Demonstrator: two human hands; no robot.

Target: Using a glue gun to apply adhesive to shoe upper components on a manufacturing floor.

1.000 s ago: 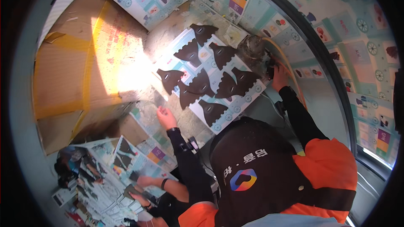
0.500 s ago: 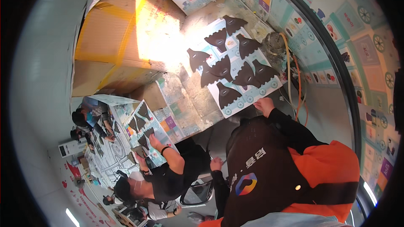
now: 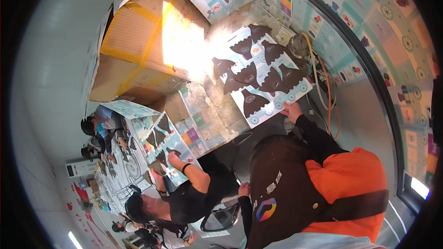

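My right hand (image 3: 292,111) grips the near edge of a printed board (image 3: 295,93) in white and pale teal, lying on the worktable. Several dark brown flat pieces (image 3: 254,103), fan-shaped with a scalloped edge, are spread over the board. Some of them overlap, and several show a small slot. Low beside my dark apron (image 3: 277,166), my left hand (image 3: 243,189) hangs with its fingers curled in. Whether anything is inside those fingers is hidden.
A large cardboard box (image 3: 134,41) with yellow tape stands at the back left. To my left a co-worker (image 3: 194,180) handles similar dark pieces on another printed board (image 3: 181,144). Orange and pale hoses (image 3: 327,87) run down at the table's right end.
My head view has shifted a little, so the scene sits lower and to the right. My right hand stays at the board's edge. The co-worker's hands have moved over their pieces.
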